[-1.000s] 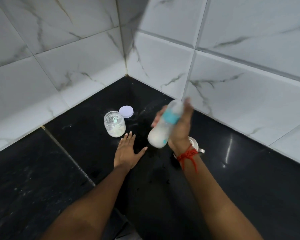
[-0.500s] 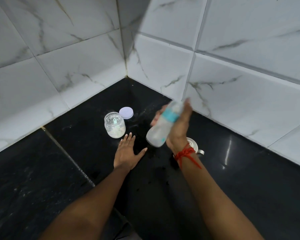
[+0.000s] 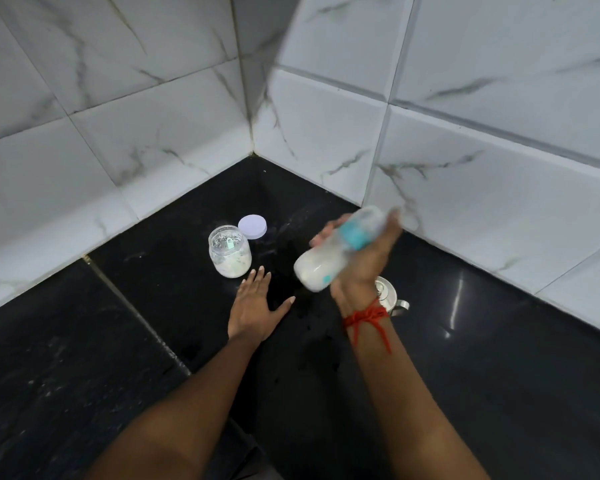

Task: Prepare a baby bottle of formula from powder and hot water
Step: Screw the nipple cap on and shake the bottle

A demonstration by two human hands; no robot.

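1. We are swinging the bottle (image 3: 329,252) lower than a moment ago, our right hand (image 3: 362,258) gripping it above the counter (image 3: 499,358) (blurred, milky inside).
2. We are resting our left hand (image 3: 253,308) flat, fingers spread, beside the jar (image 3: 229,251).

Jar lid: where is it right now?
Head view, centre-left: the lid lies flat on the black counter, just behind and right of the open powder jar, near the tiled corner.
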